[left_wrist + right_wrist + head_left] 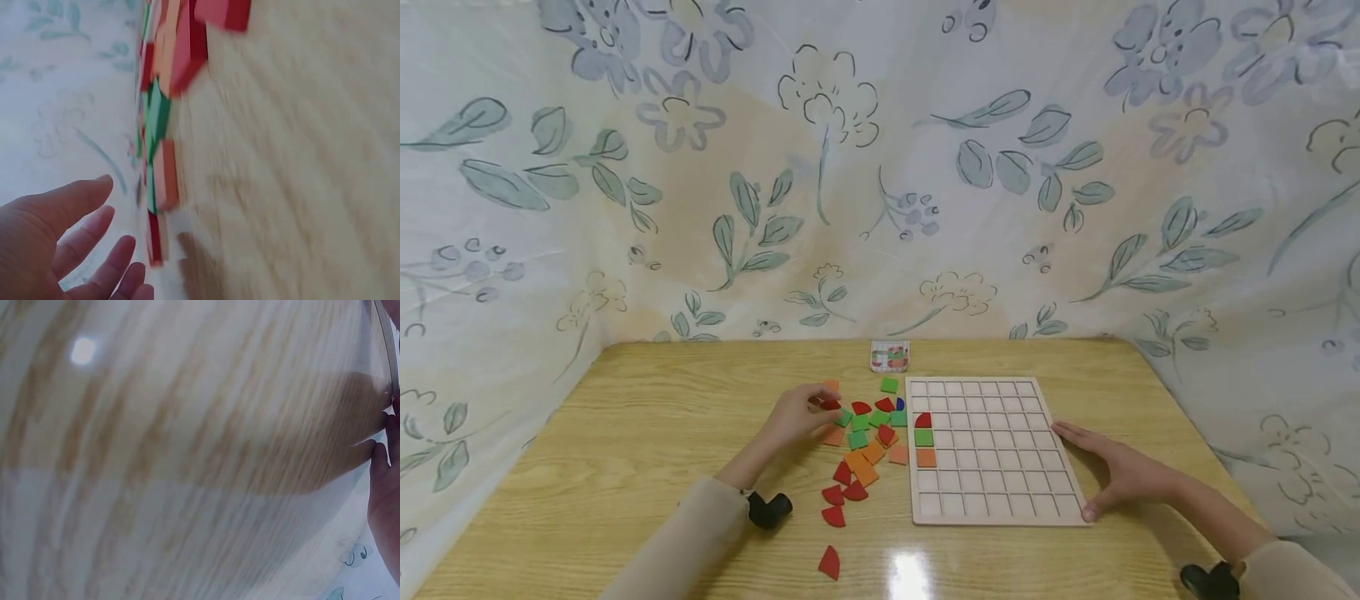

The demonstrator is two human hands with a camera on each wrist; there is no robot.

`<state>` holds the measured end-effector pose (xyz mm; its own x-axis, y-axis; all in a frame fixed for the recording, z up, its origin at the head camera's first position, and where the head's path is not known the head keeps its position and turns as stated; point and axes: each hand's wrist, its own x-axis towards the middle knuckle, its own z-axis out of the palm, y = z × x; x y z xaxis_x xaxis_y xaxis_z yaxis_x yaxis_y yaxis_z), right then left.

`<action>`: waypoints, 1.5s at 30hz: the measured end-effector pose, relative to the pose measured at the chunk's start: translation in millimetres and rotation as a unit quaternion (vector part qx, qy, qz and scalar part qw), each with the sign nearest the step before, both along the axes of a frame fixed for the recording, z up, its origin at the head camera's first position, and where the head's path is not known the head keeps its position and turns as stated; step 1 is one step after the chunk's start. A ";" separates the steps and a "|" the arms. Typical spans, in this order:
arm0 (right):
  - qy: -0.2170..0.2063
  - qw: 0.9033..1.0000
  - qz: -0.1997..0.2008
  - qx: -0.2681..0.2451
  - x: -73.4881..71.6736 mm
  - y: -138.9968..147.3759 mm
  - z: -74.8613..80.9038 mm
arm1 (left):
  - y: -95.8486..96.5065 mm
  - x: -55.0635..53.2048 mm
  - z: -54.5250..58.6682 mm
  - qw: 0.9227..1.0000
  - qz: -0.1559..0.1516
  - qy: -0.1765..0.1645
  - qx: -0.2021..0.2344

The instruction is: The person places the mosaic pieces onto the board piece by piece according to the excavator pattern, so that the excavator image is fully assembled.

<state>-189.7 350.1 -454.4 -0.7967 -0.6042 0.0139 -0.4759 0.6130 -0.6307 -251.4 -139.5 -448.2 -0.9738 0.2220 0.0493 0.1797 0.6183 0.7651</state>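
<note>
Head view: left hand (793, 414), grip released, at the left side of a scatter of red quarter-rounds (833, 517), green squares (860, 422) and orange squares (866, 474), all loose on wood-grain table (647, 417); right hand (1123, 473), grip unclenched, spread along right edge of gridded board (992, 461), thumb at near corner; in board's leftmost column, one red, one green, one orange piece; beyond the scatter, small picture card (890, 357). Left wrist view: fingers slack and empty, near a red end piece (154, 240). Right wrist view: mostly table; fingers partly cut off at margin.
</note>
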 end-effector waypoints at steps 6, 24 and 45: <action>0.001 1.000 -0.002 0.005 0.1 1.4 -1.9 | -3.4 -10.0 -2.6 0.999 0.017 0.003 -0.027; 0.009 1.000 -0.007 0.025 0.2 2.5 -0.9 | -8.7 -29.9 -6.5 0.997 -0.058 0.009 -0.055; -0.014 1.000 -0.002 -0.002 -0.3 1.0 -1.0 | -11.7 -36.6 -6.1 0.991 -0.118 0.013 -0.056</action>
<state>-190.1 351.1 -455.4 -0.7990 -0.6013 -0.0060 -0.4555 0.6118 -0.6467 -288.0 -151.1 -454.2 -0.8928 0.4490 0.0366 0.3488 0.6375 0.6869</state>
